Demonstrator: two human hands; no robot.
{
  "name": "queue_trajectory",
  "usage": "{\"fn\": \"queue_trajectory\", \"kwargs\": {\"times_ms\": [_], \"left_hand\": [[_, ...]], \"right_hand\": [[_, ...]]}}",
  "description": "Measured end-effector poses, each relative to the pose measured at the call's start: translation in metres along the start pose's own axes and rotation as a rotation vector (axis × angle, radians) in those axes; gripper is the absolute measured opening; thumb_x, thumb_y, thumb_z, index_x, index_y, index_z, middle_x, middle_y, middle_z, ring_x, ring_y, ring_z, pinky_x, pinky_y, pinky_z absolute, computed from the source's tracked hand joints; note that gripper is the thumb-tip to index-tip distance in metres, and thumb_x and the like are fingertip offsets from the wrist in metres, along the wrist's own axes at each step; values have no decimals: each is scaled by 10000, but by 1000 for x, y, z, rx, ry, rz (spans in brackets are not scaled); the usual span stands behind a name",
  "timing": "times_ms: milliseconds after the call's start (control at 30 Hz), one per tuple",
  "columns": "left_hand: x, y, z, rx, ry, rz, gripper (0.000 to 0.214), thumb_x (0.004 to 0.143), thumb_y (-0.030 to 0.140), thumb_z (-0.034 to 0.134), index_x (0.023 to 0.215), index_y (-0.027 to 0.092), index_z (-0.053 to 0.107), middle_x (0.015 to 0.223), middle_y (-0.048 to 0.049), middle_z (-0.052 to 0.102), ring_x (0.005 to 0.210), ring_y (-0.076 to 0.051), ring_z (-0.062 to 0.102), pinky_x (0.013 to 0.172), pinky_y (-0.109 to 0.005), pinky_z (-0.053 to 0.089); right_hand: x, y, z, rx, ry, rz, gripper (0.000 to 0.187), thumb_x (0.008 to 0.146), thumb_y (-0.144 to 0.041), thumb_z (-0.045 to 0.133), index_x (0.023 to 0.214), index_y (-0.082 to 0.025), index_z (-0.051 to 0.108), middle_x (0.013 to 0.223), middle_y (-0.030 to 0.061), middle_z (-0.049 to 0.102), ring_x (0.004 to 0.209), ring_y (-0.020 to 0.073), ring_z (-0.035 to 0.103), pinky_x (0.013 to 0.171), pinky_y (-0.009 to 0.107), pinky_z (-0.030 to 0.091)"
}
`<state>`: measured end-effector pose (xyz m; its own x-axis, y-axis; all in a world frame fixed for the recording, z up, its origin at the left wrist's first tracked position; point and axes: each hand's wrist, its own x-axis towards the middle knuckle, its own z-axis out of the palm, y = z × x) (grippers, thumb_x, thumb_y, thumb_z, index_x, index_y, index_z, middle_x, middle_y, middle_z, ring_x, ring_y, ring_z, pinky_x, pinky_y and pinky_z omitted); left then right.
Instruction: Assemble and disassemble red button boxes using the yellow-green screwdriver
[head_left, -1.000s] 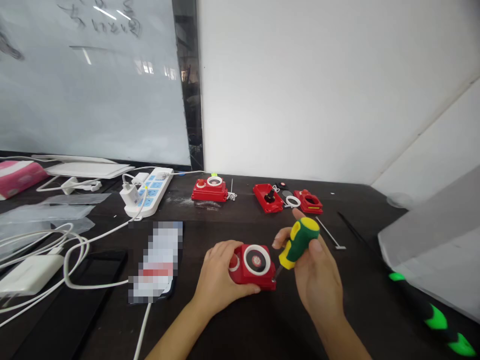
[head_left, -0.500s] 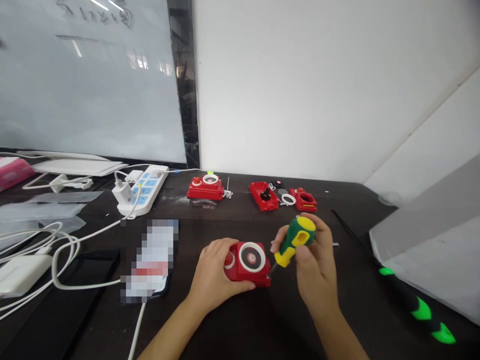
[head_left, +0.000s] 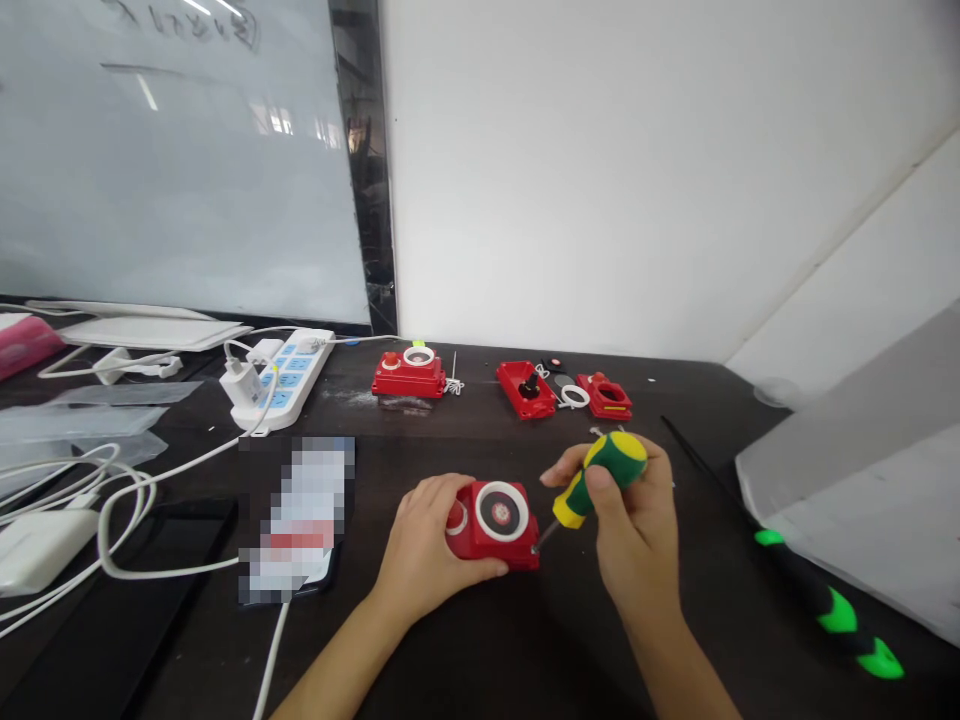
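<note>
On the dark table, a red alarm box [head_left: 480, 550] with a white ring round a dark disc and a red knob lies under my left hand [head_left: 426, 550]. Fingers at its far side and thumb at its near side grip the box. A screwdriver [head_left: 616, 460] with a green and yellow handle sits tilted in my right hand [head_left: 637, 535], thumb and fingers wrapped round it. Its tip meets a screw at the box's right corner. Farther back stand another red box [head_left: 409, 378], an opened red housing [head_left: 517, 385] and a red cover [head_left: 604, 398] beside a loose white ring [head_left: 575, 397].
A pixelated phone [head_left: 304, 520] and a white power strip [head_left: 300, 370] with plugs and cables occupy the left. A black tablet-like slab [head_left: 112, 610] lies near front left. A black and green handled tool [head_left: 832, 610] lies at right by a white bag-like thing [head_left: 847, 500].
The screwdriver handle has turned and leaned further right in my right hand, its tip staying at the box's corner. My left hand keeps its grip; the view has shifted slightly.
</note>
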<state>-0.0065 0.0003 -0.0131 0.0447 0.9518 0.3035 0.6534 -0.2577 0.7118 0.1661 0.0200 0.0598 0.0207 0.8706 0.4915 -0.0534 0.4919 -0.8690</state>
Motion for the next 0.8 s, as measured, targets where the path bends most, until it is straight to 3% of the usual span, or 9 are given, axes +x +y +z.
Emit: {"fn": "queue_trajectory", "kwargs": {"times_ms": [167, 367, 467, 600, 700, 800], "left_hand": [[0, -1, 1, -2, -5, 0, 696, 469, 361, 822, 1064, 267, 474, 1101, -17, 561, 1008, -256, 500, 874, -420, 388], [0, -1, 1, 8, -11, -9, 694, 470, 361, 820, 1064, 253, 479, 1100, -25, 562, 1019, -261, 499, 884, -423, 383], [0, 0, 0, 8, -9, 3, 684, 477, 375, 815, 1061, 257, 479, 1097, -23, 565, 1014, -260, 503, 877, -422, 387], [-1, 0, 0, 7, 0, 6, 692, 472, 377, 817, 1062, 261, 475, 1096, -21, 564, 1005, -257, 508, 869, -420, 394], [-1, -1, 0, 6, -3, 9, 687, 472, 376, 817, 1059, 261, 480, 1092, -21, 567, 1003, -257, 509, 870, -420, 395], [-1, -1, 0, 3, -3, 11, 680, 475, 370, 816, 1058, 262, 483, 1090, -22, 569, 1001, -257, 512, 870, -420, 397]], "right_hand": [[3, -1, -16, -385, 45, -110, 238, 762, -246, 611, 999, -262, 606, 994, 24, 625, 919, 192, 590, 768, 313, 477], [6, -1, -18, -85, 40, -123, 341, 827, -260, 439, 1164, -248, 492, 788, 23, 641, 721, 187, 621, 637, 346, 517], [4, -3, -13, -218, 50, -134, 354, 765, -273, 589, 1114, -267, 528, 877, 27, 615, 764, 185, 607, 701, 359, 510], [3, -8, -12, -440, 161, -115, 523, 635, -231, 733, 1132, -275, 575, 941, 41, 616, 838, 219, 597, 774, 403, 499], [5, -11, -19, -303, 85, -17, 537, 700, -225, 673, 1213, -267, 522, 854, 29, 641, 768, 196, 616, 721, 386, 529], [7, -11, -24, -47, -108, -1, 480, 780, -222, 553, 1245, -261, 443, 909, 45, 655, 761, 200, 633, 606, 356, 547]]}}
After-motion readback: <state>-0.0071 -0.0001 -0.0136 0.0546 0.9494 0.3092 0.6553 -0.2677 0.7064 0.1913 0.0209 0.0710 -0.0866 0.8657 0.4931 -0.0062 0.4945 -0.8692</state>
